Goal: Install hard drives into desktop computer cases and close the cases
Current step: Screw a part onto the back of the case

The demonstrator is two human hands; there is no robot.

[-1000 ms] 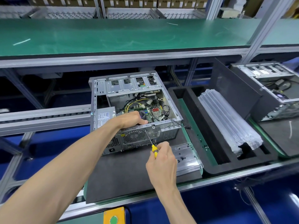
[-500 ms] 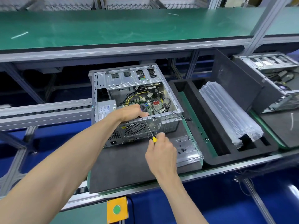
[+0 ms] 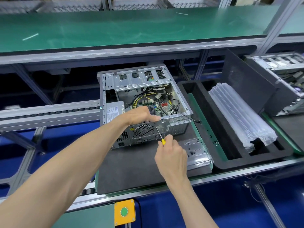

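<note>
Open computer case (image 3: 144, 102) lies on the dark mat (image 3: 131, 168), its rear panel facing the fingers. Left hand (image 3: 139, 115) rests on the case's top rear edge, fingers stretched flat along it. Right hand (image 3: 171, 155), just below, fingers curled round the yellow-handled screwdriver (image 3: 160, 136), tip up against the rear panel under the left fingertips

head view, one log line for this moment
step: screwing at case rear | left hand: rests on computer case | right hand: grips screwdriver | case: open
</note>
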